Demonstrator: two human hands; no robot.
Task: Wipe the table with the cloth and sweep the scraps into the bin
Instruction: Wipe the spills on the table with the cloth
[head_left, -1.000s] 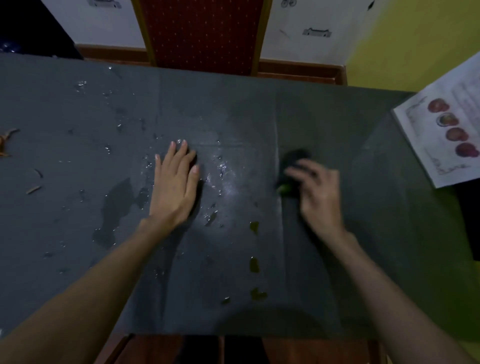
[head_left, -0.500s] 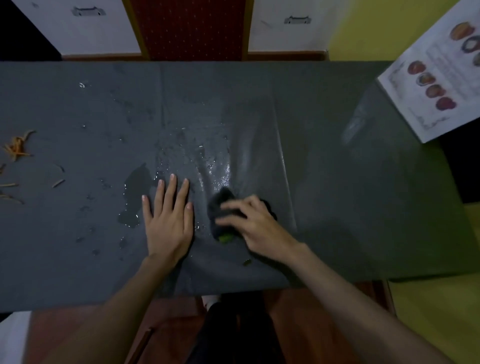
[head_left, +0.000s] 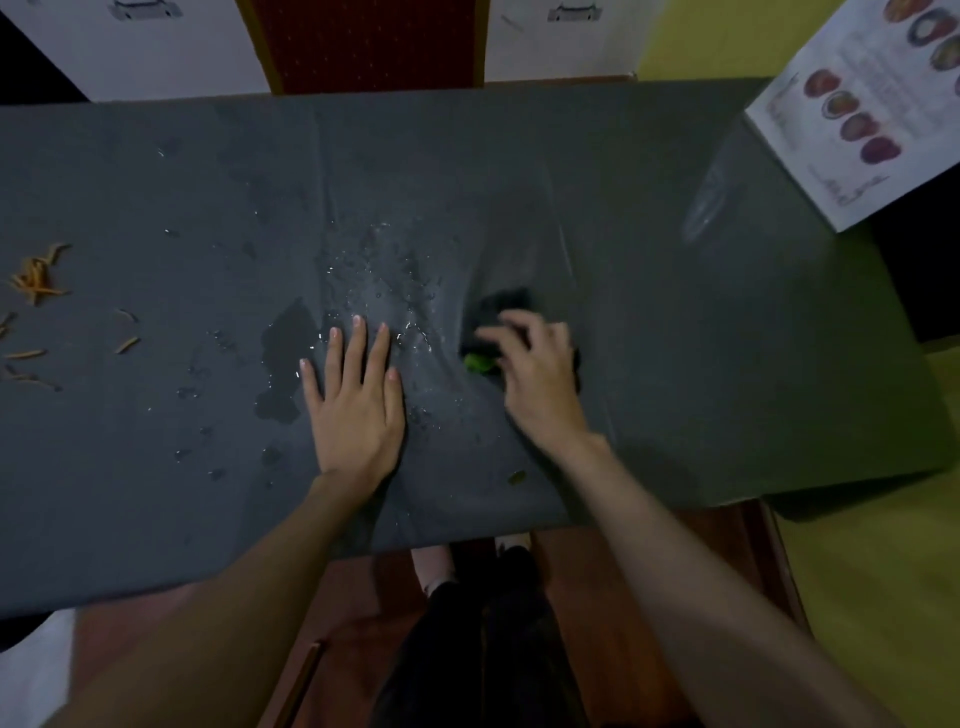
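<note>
My right hand (head_left: 535, 374) presses a dark cloth (head_left: 501, 306) onto the grey-covered table (head_left: 727, 338); a green scrap (head_left: 479, 362) peeks out at the cloth's near left edge. My left hand (head_left: 353, 400) lies flat with fingers spread on the table, just left of the cloth, beside a wet patch with droplets (head_left: 283, 358). A small greenish scrap (head_left: 517, 476) lies near the table's front edge. Orange strips (head_left: 36, 275) are scattered at the far left. No bin is in view.
A printed sheet with food pictures (head_left: 862, 109) overhangs the table's back right corner. A red chair back (head_left: 371, 47) stands behind the table. My dark-trousered legs (head_left: 483, 639) show below the front edge, over a wooden floor.
My right hand has slid the cloth to the right, away from my left hand, leaving wrinkles in the table cover. The left hand stays flat in place.
</note>
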